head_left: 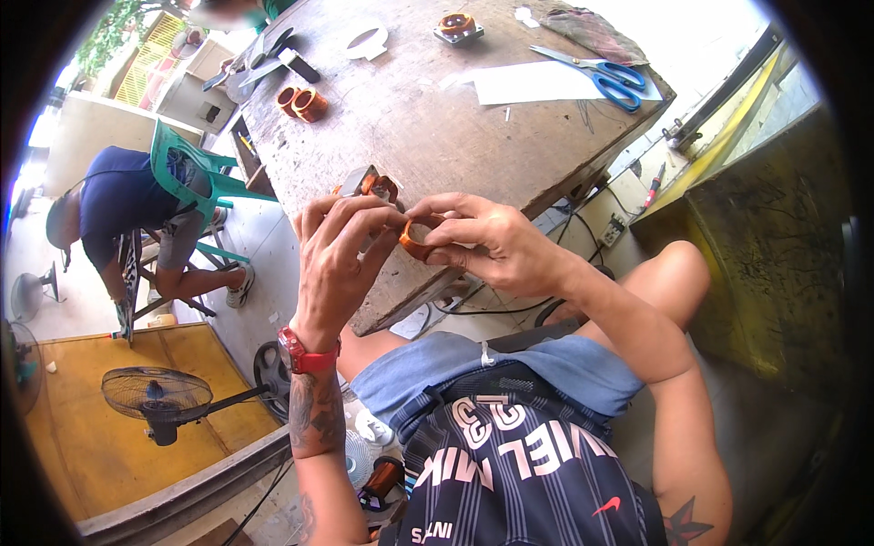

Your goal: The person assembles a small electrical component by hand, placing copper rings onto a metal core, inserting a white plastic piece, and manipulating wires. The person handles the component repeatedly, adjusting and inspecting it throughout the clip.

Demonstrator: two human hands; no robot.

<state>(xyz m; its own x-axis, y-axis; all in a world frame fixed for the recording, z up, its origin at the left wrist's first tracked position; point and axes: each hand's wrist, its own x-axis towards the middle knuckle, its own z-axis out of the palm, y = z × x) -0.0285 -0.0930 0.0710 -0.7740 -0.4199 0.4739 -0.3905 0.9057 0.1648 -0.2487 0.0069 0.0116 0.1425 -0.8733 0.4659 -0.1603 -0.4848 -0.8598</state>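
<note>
Over the near edge of the wooden table, both my hands meet at a small ring-shaped copper wire coil. My right hand pinches the coil from the right between thumb and fingers. My left hand, with a red watch on its wrist, has its bent fingertips closed at the coil's left edge. Just beyond the left fingers sits a metal core with copper windings, partly hidden by that hand. Two more copper coils rest together farther back on the left.
On the wooden table lie blue-handled scissors over white paper, a wound motor part, a white cutout and dark-handled tools. A person bends over by a green chair at left, near a fan.
</note>
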